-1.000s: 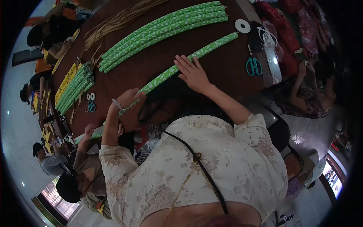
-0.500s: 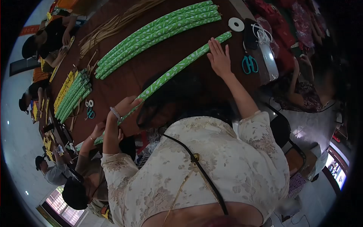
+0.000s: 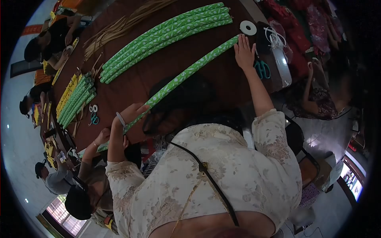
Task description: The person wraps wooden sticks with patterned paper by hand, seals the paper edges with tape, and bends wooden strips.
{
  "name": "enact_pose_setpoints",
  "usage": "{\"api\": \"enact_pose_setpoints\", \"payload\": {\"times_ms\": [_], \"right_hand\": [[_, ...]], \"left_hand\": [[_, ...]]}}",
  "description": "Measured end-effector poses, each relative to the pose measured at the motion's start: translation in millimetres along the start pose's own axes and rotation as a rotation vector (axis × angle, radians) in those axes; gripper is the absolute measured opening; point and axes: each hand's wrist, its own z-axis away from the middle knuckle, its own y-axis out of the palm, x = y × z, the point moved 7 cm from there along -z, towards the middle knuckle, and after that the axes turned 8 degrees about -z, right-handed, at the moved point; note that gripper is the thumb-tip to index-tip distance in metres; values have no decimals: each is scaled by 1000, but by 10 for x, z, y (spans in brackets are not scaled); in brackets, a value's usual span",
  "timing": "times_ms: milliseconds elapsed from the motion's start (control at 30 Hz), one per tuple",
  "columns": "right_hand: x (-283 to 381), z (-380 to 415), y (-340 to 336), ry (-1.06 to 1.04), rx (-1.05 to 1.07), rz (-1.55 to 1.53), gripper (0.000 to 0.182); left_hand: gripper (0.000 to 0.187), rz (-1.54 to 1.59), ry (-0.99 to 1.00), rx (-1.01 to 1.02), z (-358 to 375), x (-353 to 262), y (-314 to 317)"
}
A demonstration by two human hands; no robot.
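A long, thin tube in green paper with white printed shapes (image 3: 190,69) lies slanting across the table in front of me. Near its close end, my left hand (image 3: 135,111) is closed over it, wearing a bracelet; the undersides of those fingers are hidden. At the far end, my right hand (image 3: 245,55) lies open with fingers stretched, the fingertips touching the tube's tip. Teal-handled scissors (image 3: 262,70) are just right of that hand, and a white tape roll (image 3: 248,27) sits beyond it.
Several green wrapped tubes (image 3: 166,39) lie side by side on the brown table (image 3: 119,95). Shorter green rolls (image 3: 77,101), more scissors (image 3: 94,118) and tan strips (image 3: 115,29) are to the left. A black bag (image 3: 180,95) sits before me. Other people work around the table.
My right hand has slid outward along the tube to its far end, and that end has shifted slightly down and left. My left hand stays in nearly the same place.
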Motion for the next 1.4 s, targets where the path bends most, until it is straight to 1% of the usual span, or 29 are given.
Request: {"api": "enact_pose_setpoints", "payload": {"times_ms": [67, 133, 267, 333, 400, 467, 533, 567, 633, 667, 700, 767, 800, 900, 933, 1000, 1067, 1100, 1233, 1300, 1333, 1400], "right_hand": [[19, 0, 12, 8, -32, -45, 51], [20, 11, 29, 99, 20, -82, 51], [252, 98, -78, 33, 42, -112, 50], [585, 213, -187, -68, 64, -211, 49], [914, 372, -311, -115, 90, -265, 48], [1237, 539, -401, -163, 136, -320, 49], [1573, 686, -519, -262, 191, -374, 50], [1710, 749, -536, -292, 254, -451, 52], [2005, 875, -625, -392, 295, -484, 53], [2119, 932, -632, -434, 344, -506, 54], [2197, 960, -651, -429, 344, -505, 54], [2419, 1047, -716, -565, 336, -560, 55], [2493, 1076, -708, -588, 358, -592, 54], [2540, 1089, -723, -658, 346, -587, 53], [2521, 1070, -703, -665, 351, -590, 53], [2351, 986, -613, -657, 350, -482, 53], [2034, 807, -563, -556, 330, -412, 52], [1841, 704, -506, -496, 315, -348, 51], [800, 255, -285, -247, 120, -233, 50], [268, 51, -86, -164, 104, -110, 50], [28, -52, 4, -99, 142, -68, 50], [-290, -163, 75, 23, 245, 2, 51]], "left_hand": [[40, 5, -38, -10, 21, -13, 2], [40, 8, -78, -22, 40, -4, -3], [40, -21, -38, -25, 2, 67, 15], [40, -11, -21, -18, -28, 113, 32], [39, -35, 38, -47, -46, 99, 22], [39, -12, 22, -35, -64, 136, 40], [39, 8, 6, -23, -60, 125, 55], [39, 33, 10, -10, -43, 83, 63], [39, 55, 16, 8, -19, 33, 83], [39, 60, 3, 12, -12, 31, 91], [39, 66, -11, 17, -11, 32, 91], [39, 79, 12, 29, -51, 108, 102], [39, 94, 33, 39, -53, 96, 113], [39, 82, 23, -4, -30, 96, 104], [39, 90, 20, -7, -32, 116, 106], [41, 30, 64, -31, -49, 124, 97], [41, 10, 28, -43, -39, 123, 83], [42, -21, -3, -49, -24, 116, 72], [44, -18, -26, -34, 2, 49, 75], [45, 21, -47, 22, -11, 91, 117], [45, 27, -51, 20, -18, 112, 118], [46, 1, 9, 13, -34, 111, 121]]}}
